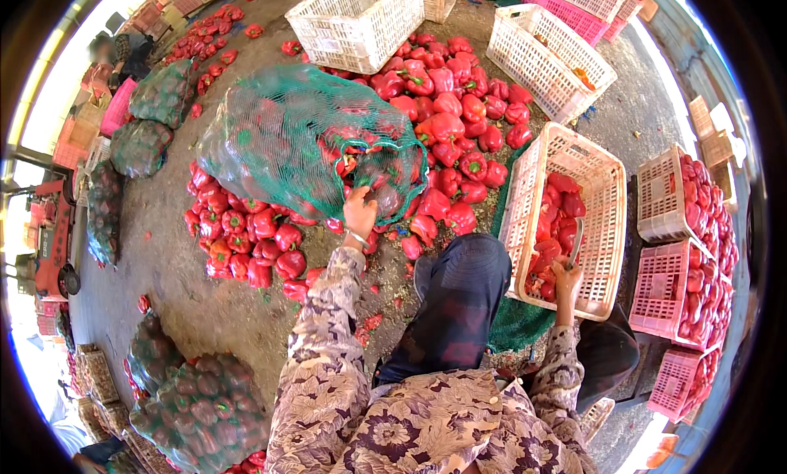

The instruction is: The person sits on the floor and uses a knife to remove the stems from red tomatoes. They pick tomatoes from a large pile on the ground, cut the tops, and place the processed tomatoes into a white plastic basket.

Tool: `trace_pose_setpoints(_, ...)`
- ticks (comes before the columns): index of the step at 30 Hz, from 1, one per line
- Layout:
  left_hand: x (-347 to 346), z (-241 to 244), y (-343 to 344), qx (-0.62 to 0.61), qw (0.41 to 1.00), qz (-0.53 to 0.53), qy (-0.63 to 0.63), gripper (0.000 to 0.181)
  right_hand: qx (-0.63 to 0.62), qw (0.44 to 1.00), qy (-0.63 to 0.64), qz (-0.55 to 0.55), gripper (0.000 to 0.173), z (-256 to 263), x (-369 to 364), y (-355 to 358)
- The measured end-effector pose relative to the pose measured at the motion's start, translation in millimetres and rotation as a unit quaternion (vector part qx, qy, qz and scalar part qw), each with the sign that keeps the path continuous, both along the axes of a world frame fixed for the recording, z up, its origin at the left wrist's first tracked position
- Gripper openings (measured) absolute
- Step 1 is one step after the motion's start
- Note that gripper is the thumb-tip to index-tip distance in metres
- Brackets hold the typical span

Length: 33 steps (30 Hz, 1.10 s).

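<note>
My left hand (360, 215) is at the open mouth of a large green mesh sack (276, 123) full of red bell peppers, its fingers curled at the netting's rim. The sack lies on its side on a heap of red bell peppers (442, 105). My right hand (565, 280) holds a curved metal tool, perhaps a knife (577, 243), over the near part of a pale plastic crate (605, 228). Inside that crate lie red peppers (556, 209), some of which look cut. Whether my left fingers grip the netting is unclear.
Two white crates (363, 34) (547, 62) stand beyond the heap. Stacked crates of peppers (661, 289) line the right side. Filled mesh sacks (203, 406) (163, 92) rest on the floor at left. A red forklift (52, 240) and another person (129, 49) are farther left.
</note>
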State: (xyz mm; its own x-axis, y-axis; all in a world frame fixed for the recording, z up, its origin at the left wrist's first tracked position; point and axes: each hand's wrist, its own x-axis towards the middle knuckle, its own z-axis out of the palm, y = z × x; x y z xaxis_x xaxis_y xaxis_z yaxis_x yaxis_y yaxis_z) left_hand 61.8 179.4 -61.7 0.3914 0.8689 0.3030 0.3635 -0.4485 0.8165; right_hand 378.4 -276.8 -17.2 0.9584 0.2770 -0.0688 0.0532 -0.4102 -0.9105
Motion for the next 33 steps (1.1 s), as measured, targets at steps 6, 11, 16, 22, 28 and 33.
trace_pose_setpoints(6, -4, 26, 57, 0.186, 0.902, 0.002, 0.389, 0.056, -0.008, 0.999, -0.032, -0.019, 0.01, 29, -35, 16)
trace_pose_setpoints(11, -11, 70, 69, 0.253, 0.892, 0.032, 0.374, 0.064, 0.003, 0.997, -0.058, -0.047, 0.009, 25, -39, 12)
trace_pose_setpoints(16, -9, 89, 80, 0.224, 0.898, 0.08, 0.369, 0.068, -0.021, 0.996, -0.071, -0.051, 0.01, 20, -37, 11)
trace_pose_setpoints(22, 0, 99, 113, 0.339, 0.755, -0.046, 0.559, 0.052, 0.041, 0.997, -0.04, -0.051, 0.009, 7, -32, 7)
trace_pose_setpoints(28, 8, 91, 112, 0.449, 0.539, -0.108, 0.704, 0.041, 0.003, 0.998, -0.03, -0.056, 0.011, 11, -36, 3)
trace_pose_setpoints(33, 5, 82, 116, 0.447, 0.474, -0.175, 0.738, 0.048, -0.033, 0.998, -0.034, -0.05, 0.012, 21, -39, 5)
